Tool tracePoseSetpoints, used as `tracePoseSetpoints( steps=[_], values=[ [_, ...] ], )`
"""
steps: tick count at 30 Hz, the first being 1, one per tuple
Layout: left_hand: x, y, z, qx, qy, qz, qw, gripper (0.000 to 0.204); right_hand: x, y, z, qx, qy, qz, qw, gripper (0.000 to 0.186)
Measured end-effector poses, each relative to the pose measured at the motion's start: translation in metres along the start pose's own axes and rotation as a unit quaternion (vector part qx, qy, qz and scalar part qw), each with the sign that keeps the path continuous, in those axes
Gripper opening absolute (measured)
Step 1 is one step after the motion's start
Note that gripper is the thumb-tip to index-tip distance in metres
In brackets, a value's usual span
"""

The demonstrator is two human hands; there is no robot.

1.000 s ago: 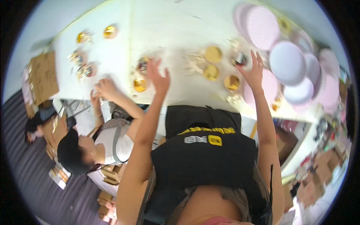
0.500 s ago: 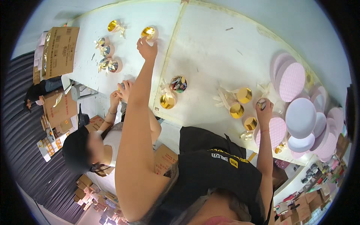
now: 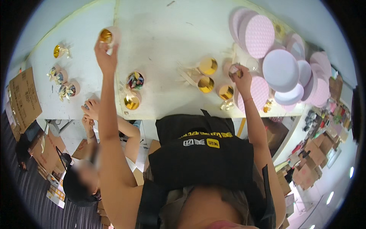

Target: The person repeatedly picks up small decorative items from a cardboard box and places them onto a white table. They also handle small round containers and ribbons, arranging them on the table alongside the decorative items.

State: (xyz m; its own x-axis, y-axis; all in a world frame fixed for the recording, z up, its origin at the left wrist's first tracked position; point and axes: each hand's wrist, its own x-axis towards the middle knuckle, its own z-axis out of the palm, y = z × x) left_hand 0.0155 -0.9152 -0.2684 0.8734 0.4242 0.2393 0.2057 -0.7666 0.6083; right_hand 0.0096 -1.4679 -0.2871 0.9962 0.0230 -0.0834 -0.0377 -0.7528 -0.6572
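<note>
Small gold-lined box [image 3: 106, 36] in left hand [image 3: 103, 57], right hand [image 3: 241, 76] beside pink lids [image 3: 259, 36]

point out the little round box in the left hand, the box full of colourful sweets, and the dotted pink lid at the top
little round box [image 3: 107, 36], head view, on its gold inside
box of sweets [image 3: 135, 80], head view, on the sweets
dotted pink lid [image 3: 259, 36], head view, middle of its top

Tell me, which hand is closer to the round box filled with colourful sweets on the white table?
The left. The left hand grips a small gold-lined round box up and left of the sweet-filled round box. The right hand is far off to its right, beside the pink lids.
</note>
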Motion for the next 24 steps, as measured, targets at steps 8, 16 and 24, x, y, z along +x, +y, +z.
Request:
tracePoseSetpoints(
  steps=[8, 16, 24],
  values=[
    [-0.246, 0.122, 0.023, 0.053, -0.308, 0.093, 0.945, 0.044, -0.013, -0.007, -0.027, 0.047, -0.042, 0.033, 0.997, 0.033],
    [-0.244, 0.268, 0.087, -0.152, -0.251, 0.161, 0.942, 0.095, -0.054, -0.032, -0.045, 0.097, 0.019, -0.034, 0.994, 0.034],
    [-0.244, 0.307, 0.142, -0.157, -0.262, 0.246, 0.920, 0.107, -0.091, -0.041, -0.071, 0.204, 0.004, 0.007, 0.979, 0.037]
  ],
)
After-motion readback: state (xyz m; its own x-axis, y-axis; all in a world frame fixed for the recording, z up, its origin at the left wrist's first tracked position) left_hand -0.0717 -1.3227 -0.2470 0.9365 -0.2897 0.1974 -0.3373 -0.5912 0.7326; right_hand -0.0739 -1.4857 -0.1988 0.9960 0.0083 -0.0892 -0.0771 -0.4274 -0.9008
